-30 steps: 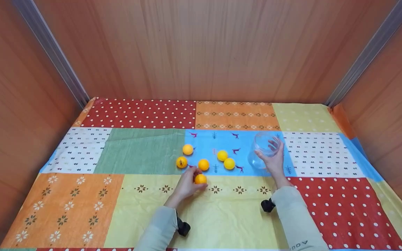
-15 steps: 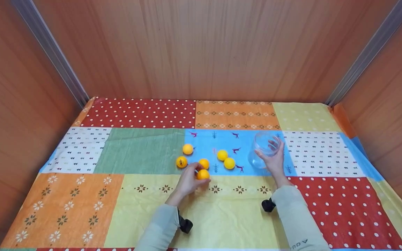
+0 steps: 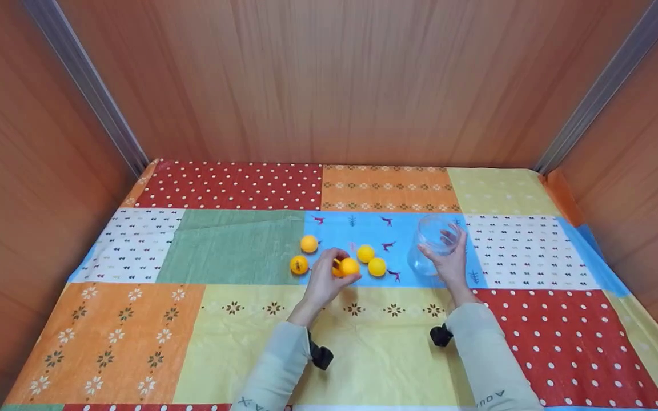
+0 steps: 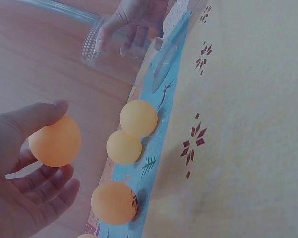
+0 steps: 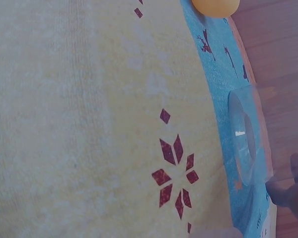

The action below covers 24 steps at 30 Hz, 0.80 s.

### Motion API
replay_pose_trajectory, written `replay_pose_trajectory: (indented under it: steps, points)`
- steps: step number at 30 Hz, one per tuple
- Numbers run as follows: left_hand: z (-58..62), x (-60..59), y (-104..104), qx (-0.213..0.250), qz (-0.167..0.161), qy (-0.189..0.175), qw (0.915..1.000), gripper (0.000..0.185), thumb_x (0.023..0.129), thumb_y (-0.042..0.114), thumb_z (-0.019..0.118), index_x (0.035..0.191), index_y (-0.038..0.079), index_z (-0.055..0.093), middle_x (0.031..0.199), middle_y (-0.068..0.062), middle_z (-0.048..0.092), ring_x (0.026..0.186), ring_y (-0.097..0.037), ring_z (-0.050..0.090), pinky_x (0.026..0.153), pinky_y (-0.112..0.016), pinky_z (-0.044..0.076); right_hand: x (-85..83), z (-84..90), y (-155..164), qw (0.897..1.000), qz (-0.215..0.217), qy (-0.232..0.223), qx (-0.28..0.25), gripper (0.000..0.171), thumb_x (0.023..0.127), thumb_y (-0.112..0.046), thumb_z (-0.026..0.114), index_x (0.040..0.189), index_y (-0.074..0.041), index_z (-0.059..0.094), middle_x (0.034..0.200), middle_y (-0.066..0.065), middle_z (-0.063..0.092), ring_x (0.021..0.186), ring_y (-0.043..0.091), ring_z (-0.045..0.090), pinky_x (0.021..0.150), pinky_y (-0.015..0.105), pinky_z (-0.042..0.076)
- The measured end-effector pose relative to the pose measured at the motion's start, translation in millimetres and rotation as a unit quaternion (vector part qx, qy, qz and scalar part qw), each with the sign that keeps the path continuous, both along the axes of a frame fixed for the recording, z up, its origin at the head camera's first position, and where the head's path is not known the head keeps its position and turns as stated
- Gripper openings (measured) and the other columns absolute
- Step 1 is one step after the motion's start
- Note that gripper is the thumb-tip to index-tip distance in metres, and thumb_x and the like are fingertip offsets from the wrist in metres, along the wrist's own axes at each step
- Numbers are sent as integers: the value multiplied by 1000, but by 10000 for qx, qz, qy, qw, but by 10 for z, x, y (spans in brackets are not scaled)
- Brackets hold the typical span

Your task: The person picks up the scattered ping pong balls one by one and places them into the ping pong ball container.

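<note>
One ball (image 3: pixel 349 266) pinched in left hand (image 3: pixel 324 281)

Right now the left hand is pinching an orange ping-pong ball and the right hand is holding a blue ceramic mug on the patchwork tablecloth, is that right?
Not quite. The left hand does pinch an orange ping-pong ball, but the right hand holds a clear plastic jar, not a blue ceramic mug. The head view shows it, standing on the patchwork tablecloth.

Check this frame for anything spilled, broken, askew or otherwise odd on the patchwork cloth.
Nothing stands out. The left hand pinches an orange ball just above the cloth; the other balls lie loose but whole on the patchwork cloth. The right hand holds the clear jar, which looks tilted in its grip, with no crack or spill visible.
</note>
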<state>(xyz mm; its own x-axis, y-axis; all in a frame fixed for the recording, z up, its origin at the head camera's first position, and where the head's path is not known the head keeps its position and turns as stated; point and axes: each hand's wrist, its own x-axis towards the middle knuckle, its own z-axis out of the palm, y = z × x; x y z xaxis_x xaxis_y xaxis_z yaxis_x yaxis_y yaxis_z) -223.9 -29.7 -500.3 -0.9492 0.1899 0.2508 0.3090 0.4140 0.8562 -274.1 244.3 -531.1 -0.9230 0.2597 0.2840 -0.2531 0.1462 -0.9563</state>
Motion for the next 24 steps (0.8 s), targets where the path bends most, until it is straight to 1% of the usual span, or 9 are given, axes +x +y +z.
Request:
replay_pose_trajectory:
  steps: [2, 4, 8, 13, 16, 17, 20, 24]
  points:
    - [18, -33, 56, 115, -2, 129, 9999, 37, 74, 21, 72, 100, 4, 53, 95, -5, 51, 84, -19, 48, 74, -35, 45, -14, -21, 9, 10000, -25, 82, 49, 81, 67, 0, 74, 131, -2, 24, 124, 27, 37, 116, 41, 32, 98, 48, 24]
    - [40, -68, 109, 217, -7, 206, 9996, 36, 75, 19, 72, 101, 3, 53, 96, -5, 51, 84, -20, 48, 72, -36, 45, -16, -27, 15, 9999, -58, 96, 92, 81, 67, 0, 75, 130, -2, 25, 123, 27, 38, 116, 41, 33, 97, 48, 24]
    - [82, -130, 215, 357, -27, 125, 9993, 38, 75, 18, 71, 105, 3, 52, 99, -5, 50, 86, -19, 47, 72, -36, 45, -10, -7, 15, 9999, -49, -25, 94, 80, 67, -1, 75, 130, -3, 25, 124, 25, 38, 117, 40, 32, 99, 49, 22]
    - [126, -191, 350, 421, -42, 145, 9990, 40, 76, 20, 71, 106, 2, 52, 100, -5, 50, 87, -18, 47, 74, -35, 45, 71, 123, -39, 10000, 43, -34, 5, 79, 68, 2, 73, 130, 1, 24, 123, 26, 37, 117, 44, 30, 99, 50, 20]
    - [163, -224, 436, 466, -58, 209, 9987, 41, 76, 22, 71, 106, 1, 52, 100, -5, 49, 87, -18, 47, 74, -35, 46, 119, 196, -75, 10000, 27, -32, 52, 80, 68, 4, 72, 130, 5, 22, 122, 28, 37, 117, 45, 30, 98, 50, 22]
    - [178, -235, 465, 479, -67, 217, 9986, 41, 76, 23, 71, 106, 2, 52, 100, -5, 49, 87, -18, 47, 75, -35, 46, 124, 200, -77, 10000, 29, -57, 76, 80, 68, 4, 72, 130, 4, 22, 122, 27, 37, 117, 44, 30, 98, 50, 22]
    - [227, -266, 551, 506, -92, 245, 9984, 41, 76, 23, 70, 106, 2, 52, 100, -4, 48, 87, -18, 47, 74, -36, 46, 97, 162, -61, 9999, 9, -102, 61, 80, 68, 2, 73, 131, 2, 23, 122, 25, 37, 117, 44, 30, 98, 51, 22]
    - [292, -317, 663, 419, -132, 404, 9982, 40, 76, 22, 70, 107, 3, 52, 101, -4, 49, 87, -16, 47, 73, -30, 46, 24, 48, -16, 9997, -77, -173, 119, 82, 67, -6, 76, 131, -4, 25, 123, 22, 39, 117, 40, 32, 99, 48, 23]
